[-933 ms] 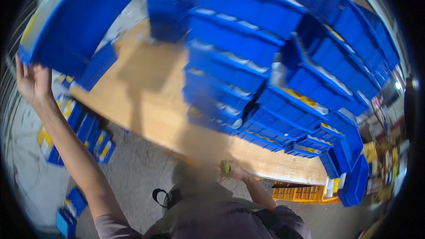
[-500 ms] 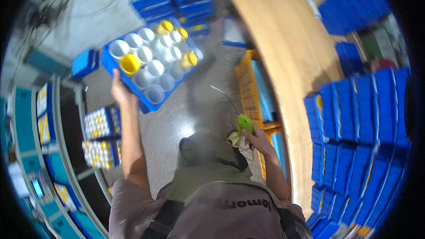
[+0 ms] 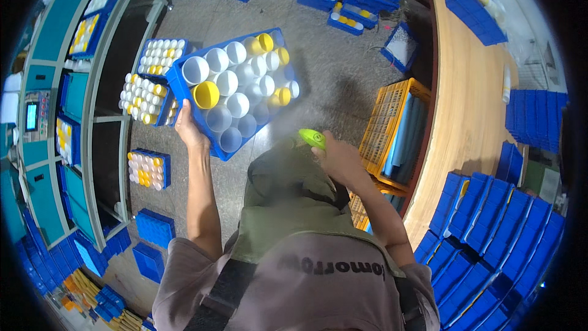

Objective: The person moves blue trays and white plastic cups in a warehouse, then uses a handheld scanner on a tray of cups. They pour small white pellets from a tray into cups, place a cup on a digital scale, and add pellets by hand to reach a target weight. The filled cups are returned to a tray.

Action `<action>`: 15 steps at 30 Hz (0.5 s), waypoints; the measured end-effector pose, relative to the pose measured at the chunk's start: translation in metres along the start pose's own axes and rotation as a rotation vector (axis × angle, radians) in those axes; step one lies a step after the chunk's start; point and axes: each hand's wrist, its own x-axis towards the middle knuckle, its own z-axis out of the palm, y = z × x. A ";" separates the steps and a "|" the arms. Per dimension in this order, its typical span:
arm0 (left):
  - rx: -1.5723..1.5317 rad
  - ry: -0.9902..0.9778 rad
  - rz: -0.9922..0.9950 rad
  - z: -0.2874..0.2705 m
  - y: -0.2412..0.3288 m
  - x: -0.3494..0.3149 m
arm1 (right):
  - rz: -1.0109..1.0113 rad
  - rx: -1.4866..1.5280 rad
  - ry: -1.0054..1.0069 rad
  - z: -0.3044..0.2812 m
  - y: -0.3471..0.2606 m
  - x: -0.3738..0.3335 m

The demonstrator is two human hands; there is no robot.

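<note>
My left hand [image 3: 190, 129] grips the near left edge of a blue tray [image 3: 177, 83], held tilted above the floor. In the tray stand rows of round hollow tubes, mostly white tubes [image 3: 195, 70] with a few yellow tubes [image 3: 206, 95]; their open ends face me. My right hand [image 3: 337, 158] is closed round a lime-green air blow gun [image 3: 312, 138], in front of my body and to the right of the tray. The gun's thin metal nozzle does not show at this moment.
A long wooden table [image 3: 468, 92] runs along the right, with stacked blue trays [image 3: 484, 214] by it. Orange crates [image 3: 383, 129] holding blue sheets stand below its edge. Filled trays [image 3: 147, 168] lie on the floor at left, beside a teal-panelled rack [image 3: 73, 98].
My view has swung left. The tray sits closer to my body's middle line. My right hand has risen with the blow gun and turned it, and the nozzle has dropped from sight.
</note>
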 end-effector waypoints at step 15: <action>-0.119 -0.035 -0.036 -0.143 0.060 -0.112 | 0.006 -0.031 0.181 0.025 0.062 -0.003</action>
